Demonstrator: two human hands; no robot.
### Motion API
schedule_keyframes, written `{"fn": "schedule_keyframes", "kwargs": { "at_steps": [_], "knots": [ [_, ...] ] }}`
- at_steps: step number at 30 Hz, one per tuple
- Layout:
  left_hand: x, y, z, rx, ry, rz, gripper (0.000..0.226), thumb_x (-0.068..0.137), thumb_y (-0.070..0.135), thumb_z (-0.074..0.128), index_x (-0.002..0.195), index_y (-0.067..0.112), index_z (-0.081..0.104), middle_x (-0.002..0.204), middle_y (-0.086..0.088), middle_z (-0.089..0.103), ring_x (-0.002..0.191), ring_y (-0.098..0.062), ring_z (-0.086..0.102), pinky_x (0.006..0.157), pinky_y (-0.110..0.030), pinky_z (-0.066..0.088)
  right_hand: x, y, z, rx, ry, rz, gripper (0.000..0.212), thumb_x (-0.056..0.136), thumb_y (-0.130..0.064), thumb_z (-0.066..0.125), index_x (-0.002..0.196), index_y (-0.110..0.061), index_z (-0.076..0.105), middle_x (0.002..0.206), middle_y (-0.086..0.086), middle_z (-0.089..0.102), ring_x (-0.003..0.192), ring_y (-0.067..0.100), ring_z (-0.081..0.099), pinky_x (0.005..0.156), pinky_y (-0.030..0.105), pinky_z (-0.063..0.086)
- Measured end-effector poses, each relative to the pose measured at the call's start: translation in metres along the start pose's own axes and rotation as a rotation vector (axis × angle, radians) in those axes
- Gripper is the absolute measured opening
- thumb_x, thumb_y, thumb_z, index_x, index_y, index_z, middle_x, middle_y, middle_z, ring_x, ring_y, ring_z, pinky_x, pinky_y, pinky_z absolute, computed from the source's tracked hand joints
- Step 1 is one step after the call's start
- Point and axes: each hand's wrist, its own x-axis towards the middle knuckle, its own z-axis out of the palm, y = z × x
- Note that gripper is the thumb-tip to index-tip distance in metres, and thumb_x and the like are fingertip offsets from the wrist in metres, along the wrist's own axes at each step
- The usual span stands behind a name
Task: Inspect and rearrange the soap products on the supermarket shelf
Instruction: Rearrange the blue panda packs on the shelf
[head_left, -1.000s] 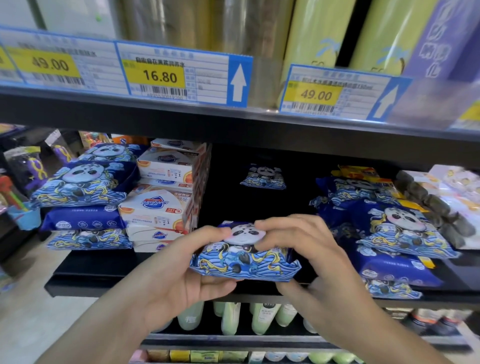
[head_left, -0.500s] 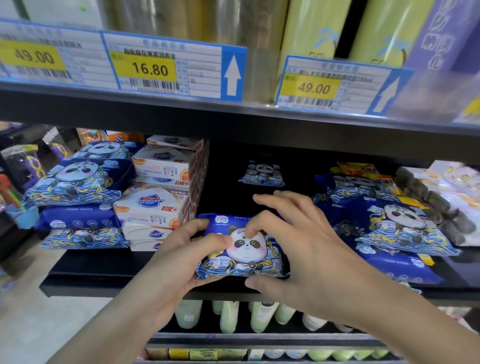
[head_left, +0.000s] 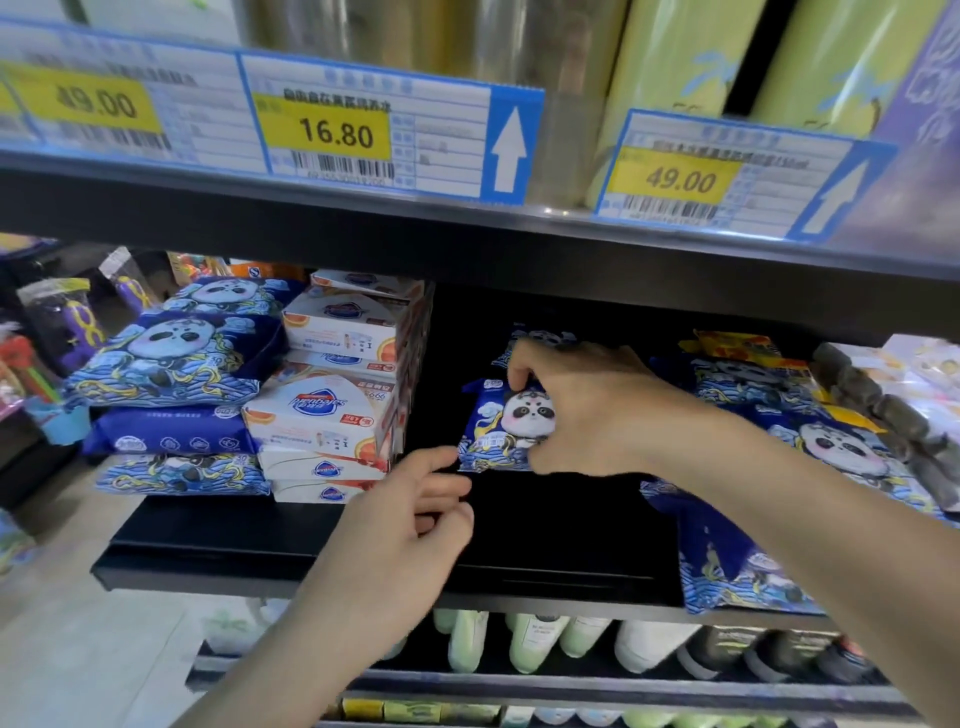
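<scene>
At frame centre the right hand grips a blue panda soap pack, standing it upright deep on the black shelf. The left hand hovers just below the pack, fingers loosely curled, holding nothing. White soap boxes are stacked at centre left, with more panda packs beyond them and a heap of panda packs at right.

A supermarket aisle: black shelves carry stacked soap boxes and panda-print packs, with barcoded price tags (16.80, 49.00) clipped along the shelf edge above.
</scene>
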Motion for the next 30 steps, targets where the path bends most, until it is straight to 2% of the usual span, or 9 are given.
{"fn": "schedule_keyframes", "kwargs": {
  "at_steps": [6, 10, 13, 15, 19, 22, 25, 27, 30],
  "knots": [
    [-0.009, -0.007, -0.001, 0.409, -0.008, 0.204, 0.044, 0.095, 0.048, 0.055, 0.136, 0.054, 0.037, 0.121, 0.037, 0.052, 0.120, 0.012, 0.044, 0.101, -0.019, 0.041, 0.047, 0.003, 0.018, 0.041, -0.060, 0.002, 0.061, 0.068, -0.032, 0.084, 0.117, -0.034, 0.048, 0.111, -0.008, 0.056, 0.102, 0.020, 0.053, 0.083, 0.035, 0.040],
    [-0.001, -0.010, 0.000, 0.551, -0.005, 0.316, 0.036, 0.097, 0.049, 0.052, 0.132, 0.046, 0.049, 0.124, 0.033, 0.046, 0.118, 0.011, 0.033, 0.094, -0.001, 0.026, 0.071, -0.002, 0.031, 0.141, -0.072, 0.009, 0.060, 0.069, -0.028, 0.085, 0.116, -0.035, 0.048, 0.095, -0.015, 0.049, 0.087, 0.011, 0.052, 0.068, 0.031, 0.042],
    [0.008, -0.017, 0.006, 0.615, -0.032, 0.360, 0.040, 0.096, 0.050, 0.050, 0.136, 0.042, 0.050, 0.133, 0.028, 0.049, 0.126, 0.004, 0.036, 0.108, -0.011, 0.027, 0.082, -0.005, 0.042, 0.208, -0.101, -0.003, 0.057, 0.074, -0.025, 0.083, 0.117, -0.036, 0.047, 0.093, -0.013, 0.049, 0.078, 0.005, 0.048, 0.059, 0.029, 0.037],
    [0.011, -0.020, 0.008, 0.623, -0.044, 0.365, 0.042, 0.096, 0.050, 0.049, 0.137, 0.041, 0.048, 0.135, 0.027, 0.047, 0.127, 0.002, 0.036, 0.110, -0.018, 0.033, 0.083, -0.002, 0.045, 0.237, -0.151, -0.012, 0.055, 0.076, -0.026, 0.082, 0.119, -0.036, 0.049, 0.097, -0.012, 0.052, 0.083, 0.007, 0.052, 0.063, 0.029, 0.041],
    [0.018, -0.024, 0.015, 0.641, -0.031, 0.403, 0.038, 0.096, 0.047, 0.049, 0.133, 0.038, 0.052, 0.133, 0.024, 0.049, 0.126, -0.002, 0.040, 0.107, -0.020, 0.037, 0.095, 0.013, 0.035, 0.375, -0.104, 0.004, 0.039, 0.080, -0.042, 0.083, 0.112, -0.031, 0.064, 0.114, -0.007, 0.064, 0.105, 0.013, 0.061, 0.097, 0.034, 0.051],
    [0.025, -0.029, 0.020, 0.674, -0.026, 0.417, 0.038, 0.092, 0.050, 0.043, 0.125, 0.037, 0.058, 0.127, 0.020, 0.053, 0.119, -0.005, 0.045, 0.103, -0.027, 0.044, 0.110, 0.030, 0.023, 0.291, 0.029, 0.124, 0.024, 0.084, -0.036, 0.079, 0.102, -0.029, 0.065, 0.111, -0.002, 0.067, 0.100, 0.018, 0.064, 0.092, 0.033, 0.053],
    [0.027, -0.034, 0.022, 0.678, -0.027, 0.424, 0.040, 0.092, 0.053, 0.040, 0.125, 0.038, 0.058, 0.126, 0.021, 0.051, 0.116, -0.004, 0.044, 0.101, -0.024, 0.042, 0.117, 0.043, 0.018, 0.097, -0.028, 0.184, 0.040, 0.093, -0.017, 0.069, 0.131, -0.018, 0.056, 0.123, 0.001, 0.057, 0.102, 0.020, 0.055, 0.075, 0.021, 0.043],
    [0.026, -0.035, 0.022, 0.677, -0.009, 0.431, 0.041, 0.092, 0.052, 0.041, 0.126, 0.038, 0.058, 0.127, 0.021, 0.052, 0.117, -0.005, 0.044, 0.102, -0.023, 0.041, 0.124, 0.054, 0.020, 0.066, -0.086, 0.229, 0.057, 0.095, -0.008, 0.066, 0.147, -0.010, 0.043, 0.133, 0.000, 0.050, 0.120, 0.026, 0.053, 0.069, 0.011, 0.041],
    [0.026, -0.036, 0.022, 0.684, -0.001, 0.439, 0.041, 0.092, 0.051, 0.043, 0.127, 0.037, 0.059, 0.127, 0.020, 0.053, 0.119, -0.005, 0.046, 0.103, -0.024, 0.043, 0.138, 0.058, 0.023, -0.017, -0.084, 0.287, 0.084, 0.086, -0.017, 0.078, 0.156, -0.011, 0.032, 0.155, 0.013, 0.040, 0.136, 0.031, 0.046, 0.101, 0.026, 0.045]
  ]
}}
